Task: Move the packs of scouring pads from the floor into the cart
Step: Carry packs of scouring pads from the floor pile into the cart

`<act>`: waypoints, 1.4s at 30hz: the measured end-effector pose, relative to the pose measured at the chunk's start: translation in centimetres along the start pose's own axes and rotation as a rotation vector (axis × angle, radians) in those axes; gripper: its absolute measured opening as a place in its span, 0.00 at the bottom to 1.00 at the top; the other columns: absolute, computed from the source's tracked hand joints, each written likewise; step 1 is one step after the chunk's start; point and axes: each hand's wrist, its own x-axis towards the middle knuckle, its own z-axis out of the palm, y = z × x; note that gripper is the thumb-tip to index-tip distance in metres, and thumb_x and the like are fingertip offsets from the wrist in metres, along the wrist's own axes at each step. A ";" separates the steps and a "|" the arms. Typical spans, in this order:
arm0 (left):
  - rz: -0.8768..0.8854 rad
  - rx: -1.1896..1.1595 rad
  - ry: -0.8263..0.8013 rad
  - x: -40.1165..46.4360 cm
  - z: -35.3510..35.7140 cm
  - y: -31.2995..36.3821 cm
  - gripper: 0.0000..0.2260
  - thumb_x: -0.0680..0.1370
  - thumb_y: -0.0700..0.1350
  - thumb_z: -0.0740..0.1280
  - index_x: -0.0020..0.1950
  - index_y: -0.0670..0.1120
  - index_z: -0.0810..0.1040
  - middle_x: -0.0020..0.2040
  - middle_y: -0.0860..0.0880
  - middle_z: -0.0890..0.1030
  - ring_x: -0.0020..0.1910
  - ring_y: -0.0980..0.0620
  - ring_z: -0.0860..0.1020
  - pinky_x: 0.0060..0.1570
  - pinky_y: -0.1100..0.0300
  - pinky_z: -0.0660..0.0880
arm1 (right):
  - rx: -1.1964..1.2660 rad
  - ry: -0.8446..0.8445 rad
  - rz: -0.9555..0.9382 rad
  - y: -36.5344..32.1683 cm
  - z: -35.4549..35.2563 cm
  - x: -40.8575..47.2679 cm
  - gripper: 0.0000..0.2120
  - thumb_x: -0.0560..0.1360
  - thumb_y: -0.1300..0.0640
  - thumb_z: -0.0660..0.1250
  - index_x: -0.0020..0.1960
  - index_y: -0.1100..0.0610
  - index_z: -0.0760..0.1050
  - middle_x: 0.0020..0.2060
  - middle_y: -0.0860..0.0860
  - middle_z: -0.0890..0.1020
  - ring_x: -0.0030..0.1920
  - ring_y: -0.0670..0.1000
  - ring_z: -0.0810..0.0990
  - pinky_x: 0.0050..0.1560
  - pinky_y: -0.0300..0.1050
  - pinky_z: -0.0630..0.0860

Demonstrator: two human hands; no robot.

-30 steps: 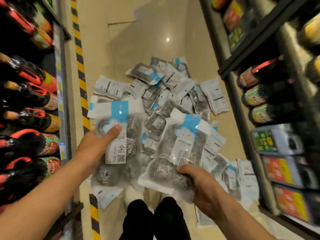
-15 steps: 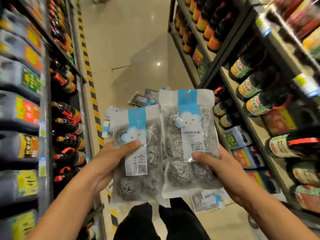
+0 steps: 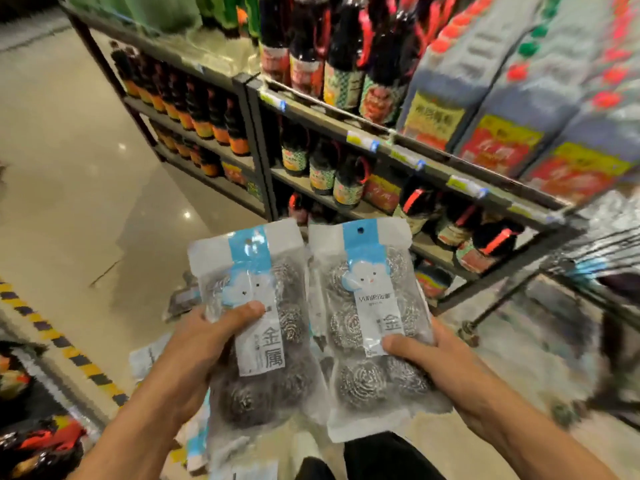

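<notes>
I hold two clear packs of steel scouring pads upright, side by side, each with a white and blue header. My left hand grips the left pack, thumb across its white label. My right hand grips the right pack, thumb on its front. A wire cart shows blurred at the right edge, its wheel on the floor near my right hand. A few more packs lie on the floor behind and below my hands, mostly hidden.
A dark metal shelf with sauce bottles and large blue jugs runs across the right and top. Bottles on a second shelf fill the lower left, edged by a yellow-black floor stripe. Beige tiled floor spreads to the left. My dark trouser legs show at the bottom.
Both hands lifted their packs off the floor pile. The view swung up and to the right, so the right shelf and the cart came into view and the pile dropped out of sight.
</notes>
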 end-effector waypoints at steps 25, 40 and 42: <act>0.039 0.286 -0.636 -8.6 52.1 -5.5 0.26 0.63 0.50 0.82 0.58 0.41 0.86 0.53 0.40 0.88 0.48 0.42 0.88 0.45 0.50 0.86 | 0.329 0.552 -0.075 7.1 -44.1 -17.3 0.15 0.77 0.63 0.74 0.60 0.49 0.81 0.49 0.48 0.90 0.49 0.49 0.89 0.55 0.57 0.86; 0.096 0.405 -0.780 -3.9 75.9 1.2 0.20 0.66 0.49 0.76 0.54 0.41 0.88 0.51 0.43 0.89 0.50 0.44 0.88 0.44 0.55 0.86 | 0.383 0.621 -0.101 0.3 -63.5 -10.8 0.14 0.77 0.63 0.73 0.62 0.52 0.83 0.52 0.51 0.90 0.54 0.55 0.89 0.66 0.60 0.80; 0.086 0.414 -0.803 -3.0 79.4 2.0 0.22 0.65 0.51 0.77 0.56 0.41 0.87 0.53 0.43 0.89 0.52 0.43 0.88 0.54 0.49 0.84 | 0.398 0.646 -0.107 -0.7 -65.9 -10.1 0.15 0.77 0.62 0.73 0.62 0.51 0.82 0.52 0.51 0.90 0.54 0.55 0.89 0.65 0.60 0.80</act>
